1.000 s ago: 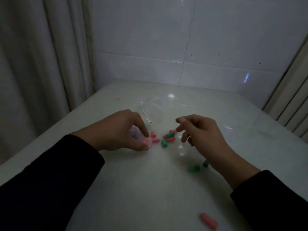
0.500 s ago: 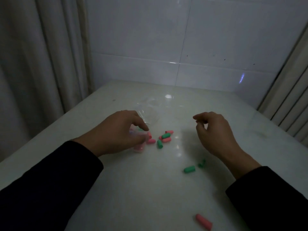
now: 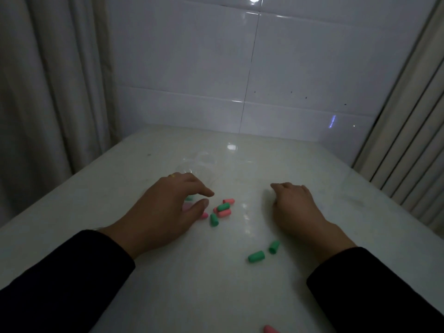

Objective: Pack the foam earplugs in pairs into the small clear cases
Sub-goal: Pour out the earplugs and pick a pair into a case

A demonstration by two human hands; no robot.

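Loose foam earplugs lie on the white table point(image 3: 240, 296): a pink and green cluster point(image 3: 223, 209) between my hands, two green ones point(image 3: 256, 256) nearer me, and a pink one point(image 3: 270, 329) at the bottom edge. My left hand point(image 3: 168, 210) curls over a small clear case point(image 3: 186, 207) with something pink inside, thumb and forefinger closing round it. A pink earplug point(image 3: 204, 215) lies by the thumb. My right hand point(image 3: 295, 207) rests knuckles-up on the table to the right of the cluster, its fingertips hidden.
A crumpled clear plastic bag point(image 3: 199, 164) lies just beyond my left hand. A curtain point(image 3: 48, 92) hangs on the left, a tiled wall point(image 3: 240, 68) stands behind the table, and a ribbed panel point(image 3: 408, 128) is on the right.
My right hand has drawn away from the earplug cluster to the right and come down to the table. My left hand has stayed over the case. The view has tilted up.
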